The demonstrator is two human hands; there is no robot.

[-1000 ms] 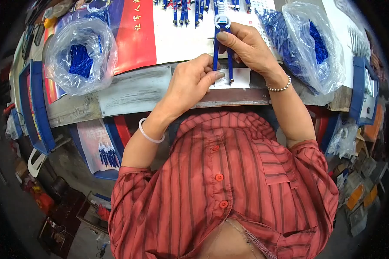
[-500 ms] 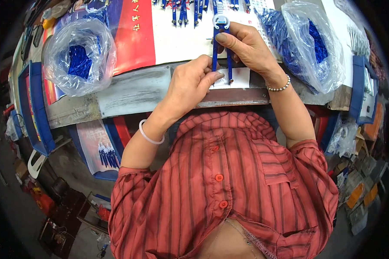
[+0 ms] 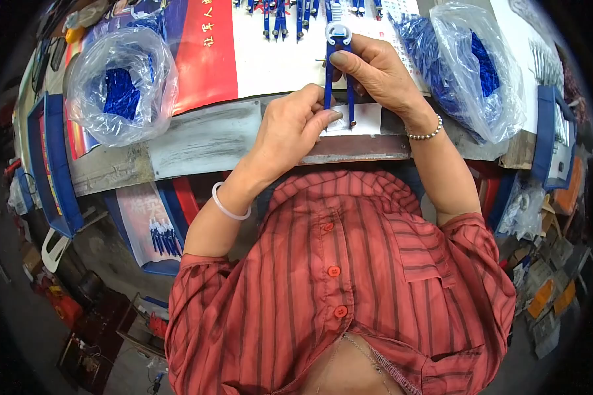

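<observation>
A blue drawing compass (image 3: pixel 338 72) with a white hinge top stands over the front of the workbench (image 3: pixel 197 141), legs pointing toward me. My right hand (image 3: pixel 375 72) grips its upper part, thumb across the legs. My left hand (image 3: pixel 290 128) pinches the lower end of the left leg between thumb and fingers. Under the leg tips lies a small white card (image 3: pixel 366 118). Several more blue compasses (image 3: pixel 283 12) lie in a row on the white sheet beyond.
A clear bag of blue parts (image 3: pixel 122 82) sits at the left on the bench, and a second bag of blue parts (image 3: pixel 471 66) at the right. A red and white poster (image 3: pixel 204 52) covers the bench top. Blue trays (image 3: pixel 49 164) and boxes stand at both sides.
Both hands keep their hold on the compass; it has barely shifted. Nothing else has moved.
</observation>
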